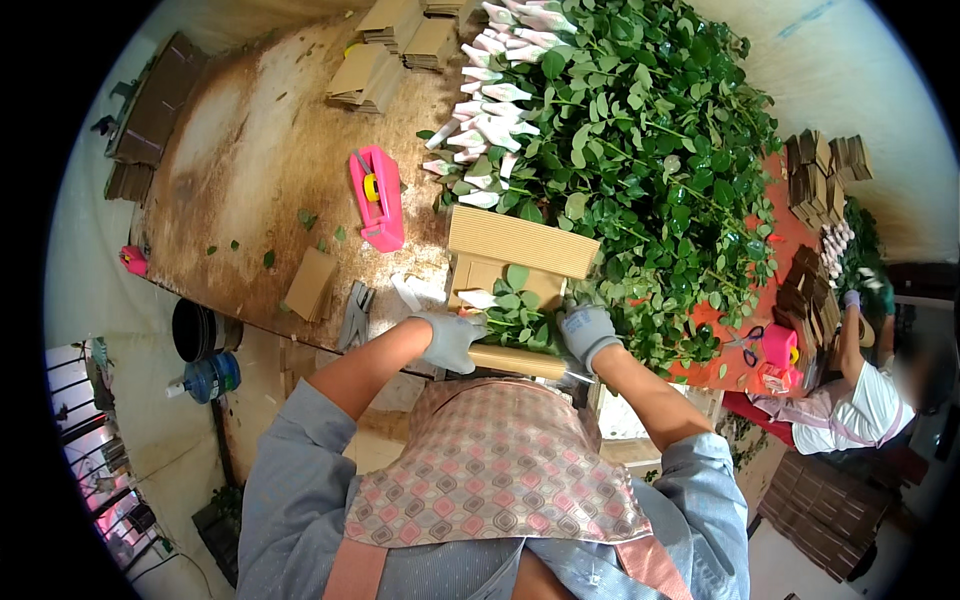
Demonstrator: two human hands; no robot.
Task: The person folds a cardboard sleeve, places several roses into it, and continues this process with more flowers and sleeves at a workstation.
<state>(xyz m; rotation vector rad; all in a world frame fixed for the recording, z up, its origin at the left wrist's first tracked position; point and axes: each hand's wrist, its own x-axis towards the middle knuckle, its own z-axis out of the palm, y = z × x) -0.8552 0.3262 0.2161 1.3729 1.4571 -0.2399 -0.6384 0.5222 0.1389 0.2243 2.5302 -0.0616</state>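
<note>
Both my hands wear grey gloves. My left hand grips a small bundle of leafy stems lying on a corrugated cardboard sheet at the table's near edge. My right hand closes on the same bundle from the right, by the cardboard's rolled front edge. A large pile of green leafy stems with wrapped white buds lies just beyond.
A pink tape dispenser sits left of the cardboard, with a metal stapler and a small cardboard piece nearer the edge. Stacks of folded cardboard stand at the far side. Another person works at a red table on the right.
</note>
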